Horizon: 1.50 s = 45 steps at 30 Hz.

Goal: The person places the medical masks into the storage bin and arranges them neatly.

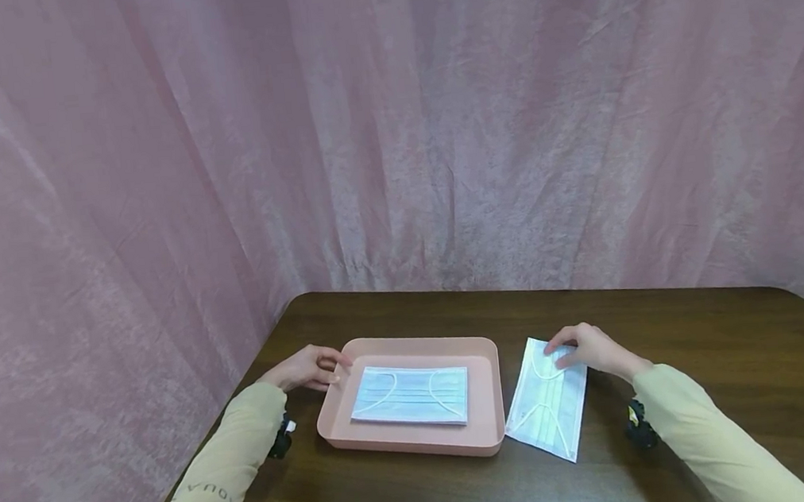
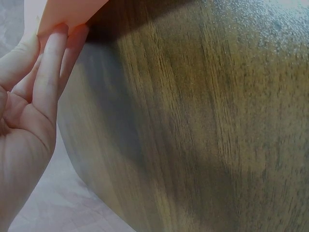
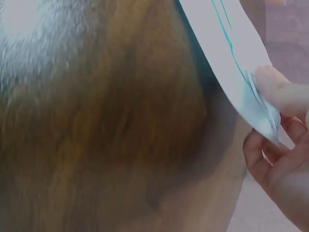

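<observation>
A shallow pink tray (image 1: 419,445) sits on the table, and in it lies a light blue face mask (image 1: 410,394) with white ear loops, flat and lengthwise. Whether more masks lie beneath it, I cannot tell. My left hand (image 1: 306,368) holds the tray's left wall, thumb and fingers on either side of the rim (image 2: 72,12). To the right of the tray, my right hand (image 1: 593,350) pinches the far end of another face mask (image 1: 548,406). That mask slants, its near left corner close to the tray. In the right wrist view the mask (image 3: 231,53) bends between thumb and fingers.
The dark wooden table (image 1: 727,358) extends to the right and in front of the tray. Pink curtains (image 1: 435,136) hang behind the table and along its left side.
</observation>
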{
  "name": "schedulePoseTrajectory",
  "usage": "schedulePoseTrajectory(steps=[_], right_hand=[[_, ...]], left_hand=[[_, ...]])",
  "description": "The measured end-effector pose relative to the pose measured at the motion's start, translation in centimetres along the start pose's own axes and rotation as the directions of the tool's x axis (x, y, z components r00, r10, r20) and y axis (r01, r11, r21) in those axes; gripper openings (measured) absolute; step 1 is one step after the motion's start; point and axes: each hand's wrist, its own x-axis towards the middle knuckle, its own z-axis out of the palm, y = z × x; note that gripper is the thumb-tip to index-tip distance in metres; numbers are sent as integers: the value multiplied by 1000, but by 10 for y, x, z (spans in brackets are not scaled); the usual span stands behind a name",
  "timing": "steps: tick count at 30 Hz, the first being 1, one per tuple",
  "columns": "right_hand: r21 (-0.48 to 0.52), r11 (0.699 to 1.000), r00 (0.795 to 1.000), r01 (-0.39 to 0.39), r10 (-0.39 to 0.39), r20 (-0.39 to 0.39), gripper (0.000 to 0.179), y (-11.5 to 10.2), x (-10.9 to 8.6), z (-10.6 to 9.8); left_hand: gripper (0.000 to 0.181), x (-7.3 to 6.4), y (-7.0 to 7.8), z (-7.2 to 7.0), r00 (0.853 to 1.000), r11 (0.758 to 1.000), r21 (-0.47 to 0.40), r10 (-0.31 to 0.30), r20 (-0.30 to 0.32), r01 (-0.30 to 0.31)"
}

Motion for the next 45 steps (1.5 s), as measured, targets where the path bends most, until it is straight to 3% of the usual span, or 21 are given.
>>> schedulePoseTrajectory(steps=[7, 12, 18, 24, 27, 30, 35, 38, 45], right_hand=[[141, 989, 999, -54, 54, 1, 21, 0, -10, -17], [298, 950, 995, -96, 102, -7, 28, -1, -19, -30], [415, 906, 993, -81, 109, -46, 36, -2, -29, -40], [451, 892, 986, -15, 88, -140, 39, -9, -38, -47], [436, 899, 974, 22, 80, -213, 40, -10, -40, -49], [445, 894, 953, 58, 83, -291, 43, 4, -38, -46], [546, 821, 904, 165, 96, -417, 44, 74, -20, -34], [579, 786, 869, 217, 114, -481, 42, 96, -13, -26], [671, 692, 862, 265, 142, -487, 41, 47, -18, -13]], left_hand=[[34, 0, -1, 1, 1000, 1000, -3, 4, 3, -4], [33, -1, 1, 2, 1000, 1000, 0, 11, 5, -11], [33, -2, 0, 1, 1000, 1000, -1, 15, 7, -15], [32, -1, 1, 0, 1000, 1000, 1, 15, 12, -15], [32, -2, 3, 0, 1000, 1000, 4, 20, 15, -21], [33, -3, 4, 0, 1000, 1000, 2, 24, 18, -24], [33, -3, 3, 0, 999, 1000, -2, 30, 20, -30], [33, -3, 3, 0, 999, 1000, -2, 30, 18, -30], [33, -1, 2, -1, 999, 999, -2, 33, 22, -33]])
